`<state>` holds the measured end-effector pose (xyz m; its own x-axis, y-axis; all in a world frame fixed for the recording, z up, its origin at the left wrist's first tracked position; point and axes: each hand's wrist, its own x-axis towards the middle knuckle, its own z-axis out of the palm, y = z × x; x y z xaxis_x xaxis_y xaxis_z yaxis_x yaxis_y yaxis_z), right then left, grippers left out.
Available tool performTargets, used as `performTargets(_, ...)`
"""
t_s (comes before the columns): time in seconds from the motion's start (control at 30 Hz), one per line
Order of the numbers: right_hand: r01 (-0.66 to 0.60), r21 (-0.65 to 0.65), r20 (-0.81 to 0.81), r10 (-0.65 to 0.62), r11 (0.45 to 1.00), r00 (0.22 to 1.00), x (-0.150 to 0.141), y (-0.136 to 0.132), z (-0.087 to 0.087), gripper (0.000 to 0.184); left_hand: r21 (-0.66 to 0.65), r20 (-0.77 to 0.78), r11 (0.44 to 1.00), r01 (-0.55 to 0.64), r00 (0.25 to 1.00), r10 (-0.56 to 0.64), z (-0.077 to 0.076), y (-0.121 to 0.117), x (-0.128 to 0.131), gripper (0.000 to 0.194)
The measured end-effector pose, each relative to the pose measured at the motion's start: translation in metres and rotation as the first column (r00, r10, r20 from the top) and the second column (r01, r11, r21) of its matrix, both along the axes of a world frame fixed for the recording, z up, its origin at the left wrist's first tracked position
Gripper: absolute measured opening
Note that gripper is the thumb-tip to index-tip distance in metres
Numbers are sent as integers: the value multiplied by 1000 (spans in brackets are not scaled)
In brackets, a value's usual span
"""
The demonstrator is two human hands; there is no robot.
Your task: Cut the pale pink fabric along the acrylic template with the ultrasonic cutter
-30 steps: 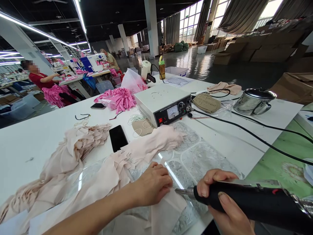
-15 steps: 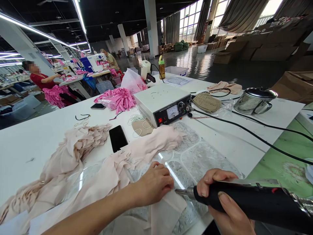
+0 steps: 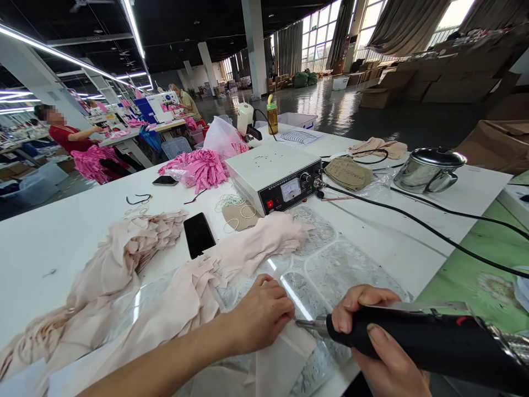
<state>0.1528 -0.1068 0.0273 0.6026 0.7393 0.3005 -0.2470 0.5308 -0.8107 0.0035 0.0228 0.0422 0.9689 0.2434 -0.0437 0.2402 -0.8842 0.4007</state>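
Note:
My right hand is wrapped round the black body of a handheld ultrasonic cutter, whose narrow metal tip points left. That tip meets the edge of a thin pale pink fabric piece right beside my left fingers. With curled fingers, my left hand pinches and presses this fabric down on a clear plastic template. My left fingertips are partly hidden. Behind the wrist lies a layered stack of the same pale fabric, and another bundle of pale fabric is heaped farther left.
A white control box with a dial stands behind the template, its black cable running right. Around it are a phone, pink strips, brown fabric pieces and a steel mug. People sit at sewing machines far left.

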Motion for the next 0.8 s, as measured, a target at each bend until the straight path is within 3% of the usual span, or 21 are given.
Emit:
performTargets(0.47,33,-29,-5,-33,999,999,0,-6,10,9,65,-36,998,-27,999,30,-5,-6,-1,12)
performTargets(0.8,-45,-101,63,51,994,997,5,-17,17,4,58,-7,998,-37,999,38,-4,-6,2,10)
